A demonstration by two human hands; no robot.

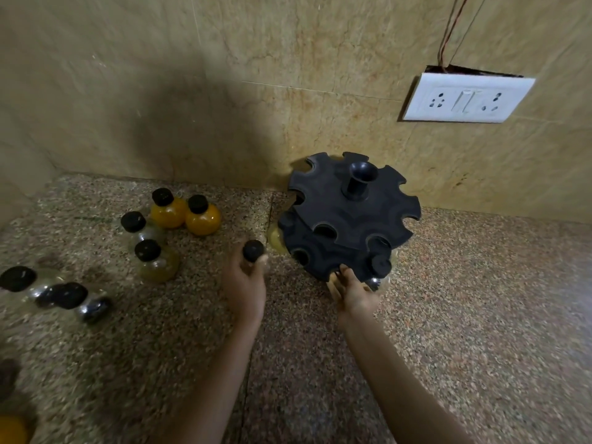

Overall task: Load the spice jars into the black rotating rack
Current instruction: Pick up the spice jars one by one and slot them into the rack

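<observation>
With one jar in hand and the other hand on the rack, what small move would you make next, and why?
Probably bring the jar in the left hand rightward into an empty slot on the rack's lower tier, while the right hand steadies its edge.

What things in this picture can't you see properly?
- Jar in the left hand: only its black cap shows; fingers hide the contents.
- Jars at the left: motion-blurred.
- Yellow object, bottom-left: cut off by the edge.
- Rack far side: hidden by its own top tier.
</observation>
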